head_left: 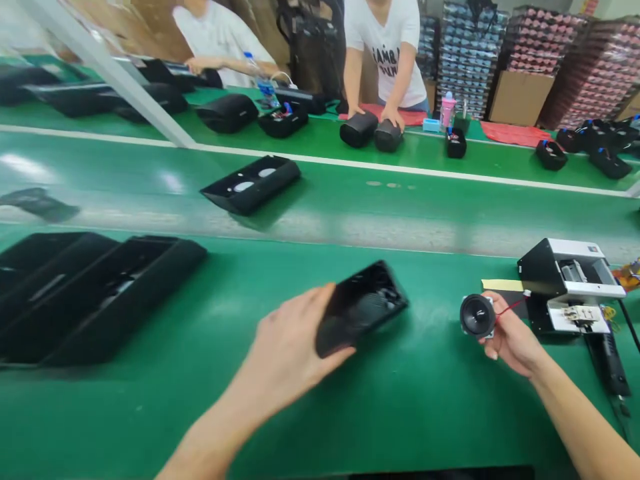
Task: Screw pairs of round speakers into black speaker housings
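My left hand (290,337) is wrapped round one end of a glossy black box-shaped housing (367,303), tilted above the green bench. Its details are blurred. To the right, my right hand (513,340) grips a small round speaker driver (478,316) by its edge, with the black cone facing me. A thin red wire with a white plug (527,293) trails from the driver toward a black and white machine (575,287). The driver and the housing are apart.
Long black speaker housings (125,300) lie at the left. An electric screwdriver (607,363) rests by the machine. On the conveyor beyond sits another housing with two round holes (253,183). Across it, a person (383,60) holds two dark housings (359,129); another person (225,43) sits further left.
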Demonstrator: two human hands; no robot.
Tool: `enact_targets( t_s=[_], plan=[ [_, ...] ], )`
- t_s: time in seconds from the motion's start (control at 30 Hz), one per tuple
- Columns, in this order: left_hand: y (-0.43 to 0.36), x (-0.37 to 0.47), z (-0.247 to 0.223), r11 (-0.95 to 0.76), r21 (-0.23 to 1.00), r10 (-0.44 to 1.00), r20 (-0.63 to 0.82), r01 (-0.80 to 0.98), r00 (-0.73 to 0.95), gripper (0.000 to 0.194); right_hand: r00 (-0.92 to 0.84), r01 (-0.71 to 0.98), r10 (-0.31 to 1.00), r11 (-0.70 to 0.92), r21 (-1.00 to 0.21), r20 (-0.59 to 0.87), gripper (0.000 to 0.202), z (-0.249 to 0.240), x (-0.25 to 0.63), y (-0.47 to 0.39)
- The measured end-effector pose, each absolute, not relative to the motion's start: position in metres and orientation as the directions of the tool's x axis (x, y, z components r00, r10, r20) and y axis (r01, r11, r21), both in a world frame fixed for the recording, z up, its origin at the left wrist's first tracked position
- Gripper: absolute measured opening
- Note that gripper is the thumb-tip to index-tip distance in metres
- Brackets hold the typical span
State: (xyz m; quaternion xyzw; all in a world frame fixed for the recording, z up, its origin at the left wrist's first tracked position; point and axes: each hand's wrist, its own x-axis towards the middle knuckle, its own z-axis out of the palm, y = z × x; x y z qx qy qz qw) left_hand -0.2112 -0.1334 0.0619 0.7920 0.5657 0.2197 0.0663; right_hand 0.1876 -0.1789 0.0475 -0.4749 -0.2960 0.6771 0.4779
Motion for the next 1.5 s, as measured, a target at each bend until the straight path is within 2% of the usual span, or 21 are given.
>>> enact_targets(
  t_s=[0.1, 0.17, 0.23, 0.33, 0.43, 0.5, 0.6, 0.63, 0.7, 0.83, 1.03, 1.23, 1.5],
  plan=[
    [-0.142, -0.146, 0.063, -0.597, 0.218, 0.802, 0.173, 0.772, 0.571, 0.096, -0.092, -0.363, 0.940, -0.339, -0.868, -0.328, 0.074, 0.066, 0.211, -0.186],
    [-0.146, -0.111, 0.064, -0.680, 0.195, 0.732, 0.127, 0.707, 0.669, 0.099, -0.095, -0.337, 0.951, -0.309, -0.889, -0.294, 0.077, 0.079, 0.225, -0.197],
    [-0.150, -0.086, 0.065, -0.724, 0.197, 0.686, 0.103, 0.661, 0.720, 0.101, -0.130, -0.240, 0.961, -0.269, -0.933, -0.244, 0.073, 0.092, 0.234, -0.212],
    [-0.153, -0.065, 0.063, -0.771, 0.230, 0.626, 0.097, 0.594, 0.774, 0.106, -0.120, 0.081, 0.970, -0.200, -0.976, -0.209, 0.053, 0.108, 0.233, -0.231],
    [-0.152, -0.062, 0.063, -0.803, 0.304, 0.576, 0.177, 0.512, 0.798, 0.111, -0.037, 0.471, 0.995, -0.064, -0.880, -0.092, 0.050, 0.112, 0.221, -0.237],
    [-0.150, -0.065, 0.066, -0.811, 0.365, 0.568, 0.296, 0.458, 0.768, 0.097, -0.080, 0.652, 0.995, 0.093, -0.753, 0.053, 0.051, 0.109, 0.210, -0.234],
    [-0.152, -0.071, 0.073, -0.790, 0.445, 0.606, 0.464, 0.421, 0.647, 0.045, -0.212, 0.789, 0.938, 0.329, -0.518, 0.273, 0.044, 0.104, 0.196, -0.225],
    [-0.153, -0.072, 0.077, -0.781, 0.473, 0.620, 0.499, 0.409, 0.606, 0.029, -0.253, 0.814, 0.911, 0.382, -0.438, 0.326, 0.041, 0.102, 0.192, -0.223],
    [-0.157, -0.071, 0.082, -0.763, 0.534, 0.639, 0.534, 0.365, 0.553, 0.018, -0.318, 0.839, 0.869, 0.444, -0.315, 0.379, 0.037, 0.100, 0.186, -0.218],
    [-0.164, -0.064, 0.086, -0.747, 0.613, 0.628, 0.525, 0.257, 0.574, 0.015, -0.401, 0.854, 0.847, 0.483, -0.194, 0.348, 0.034, 0.098, 0.177, -0.215],
    [-0.169, -0.062, 0.074, -0.795, 0.551, 0.550, 0.481, 0.253, 0.683, 0.019, -0.404, 0.906, 0.870, 0.424, -0.011, 0.283, 0.032, 0.090, 0.166, -0.216],
    [-0.177, -0.076, 0.065, -0.832, 0.445, 0.523, 0.431, 0.331, 0.735, 0.024, -0.409, 0.909, 0.884, 0.417, 0.015, 0.225, 0.036, 0.082, 0.164, -0.212],
    [-0.179, -0.077, 0.063, -0.829, 0.455, 0.520, 0.406, 0.327, 0.752, 0.026, -0.404, 0.907, 0.892, 0.420, -0.041, 0.203, 0.038, 0.082, 0.167, -0.212]
  ],
)
